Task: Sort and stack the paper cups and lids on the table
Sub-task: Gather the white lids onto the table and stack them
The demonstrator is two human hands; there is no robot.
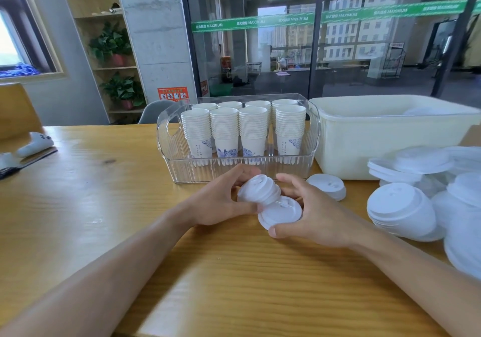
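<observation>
My left hand (221,201) grips a short stack of white lids (259,189), tilted, just above the wooden table. My right hand (309,214) holds a single white lid (281,213) by its rim, and its edge touches the bottom of the stack. Another lid (327,186) lies alone on the table just behind my right hand. Stacks and loose white lids (406,211) are piled at the right. Several stacks of blue-patterned paper cups (252,128) stand in a clear plastic bin (169,151) straight ahead.
A cream plastic tub (351,141) sits to the right of the clear bin, with lids inside. A white object (35,144) and a dark flat item lie at the table's left edge. A grey chair back (156,110) shows behind the table.
</observation>
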